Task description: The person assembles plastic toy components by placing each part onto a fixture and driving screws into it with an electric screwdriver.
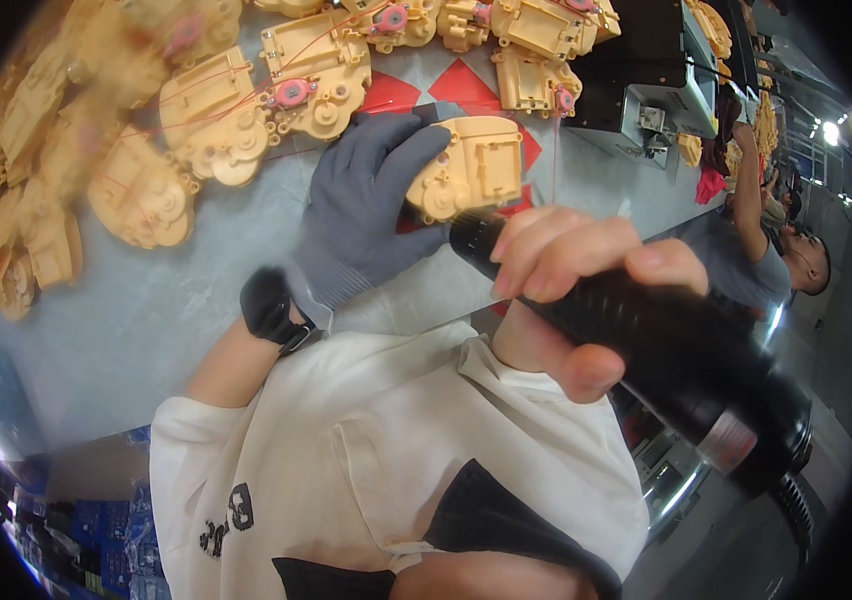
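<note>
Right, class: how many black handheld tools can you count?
1: the black tool gripped in the right hand, its nose beside the yellow housing held by the gloved left hand. Others may be hidden in the dim background.

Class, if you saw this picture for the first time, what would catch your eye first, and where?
Probably the big black electric screwdriver, right of centre, gripped in the bare right hand. Just above centre, the grey-gloved left hand holds a pale-yellow plastic housing near the screwdriver's nose. Similar housings crowd the picture's upper left.

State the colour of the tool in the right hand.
The tool is mostly black, best seen in the head view.
</note>
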Action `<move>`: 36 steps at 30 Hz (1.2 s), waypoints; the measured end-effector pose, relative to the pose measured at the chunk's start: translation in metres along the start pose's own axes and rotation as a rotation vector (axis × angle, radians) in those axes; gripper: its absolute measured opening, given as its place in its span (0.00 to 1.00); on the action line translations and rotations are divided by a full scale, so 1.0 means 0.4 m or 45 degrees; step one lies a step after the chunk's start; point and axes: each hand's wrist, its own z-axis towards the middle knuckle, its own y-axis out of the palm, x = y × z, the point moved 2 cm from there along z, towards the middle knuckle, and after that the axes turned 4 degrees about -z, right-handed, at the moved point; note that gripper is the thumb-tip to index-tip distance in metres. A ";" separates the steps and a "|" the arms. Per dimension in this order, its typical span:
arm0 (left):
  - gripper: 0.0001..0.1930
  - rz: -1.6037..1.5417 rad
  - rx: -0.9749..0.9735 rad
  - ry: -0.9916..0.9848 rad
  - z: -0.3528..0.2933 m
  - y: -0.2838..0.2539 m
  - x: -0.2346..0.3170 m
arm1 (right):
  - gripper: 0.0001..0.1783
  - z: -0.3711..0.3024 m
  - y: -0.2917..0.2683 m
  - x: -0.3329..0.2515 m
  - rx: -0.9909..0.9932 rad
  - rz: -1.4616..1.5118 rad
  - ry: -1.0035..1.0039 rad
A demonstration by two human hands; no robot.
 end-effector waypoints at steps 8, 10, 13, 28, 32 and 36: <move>0.39 -0.003 -0.035 -0.046 0.008 -0.002 -0.003 | 0.34 -0.004 0.000 0.025 0.076 0.005 -0.024; 0.39 -0.017 -0.065 -0.026 0.006 0.000 0.003 | 0.34 -0.015 0.005 0.023 0.103 0.015 -0.036; 0.38 -0.011 -0.059 0.090 0.026 0.007 -0.008 | 0.33 -0.005 -0.014 0.026 0.037 -0.031 0.015; 0.32 0.047 -0.032 0.008 0.011 0.010 0.020 | 0.21 0.070 -0.516 0.049 1.037 -0.691 -0.292; 0.32 0.043 -0.035 -0.002 0.004 0.004 0.020 | 0.20 0.064 -0.492 0.031 0.951 -0.682 -0.141; 0.32 -0.010 -0.022 0.038 0.016 0.003 0.013 | 0.28 -0.011 -0.372 -0.013 0.849 -0.277 0.124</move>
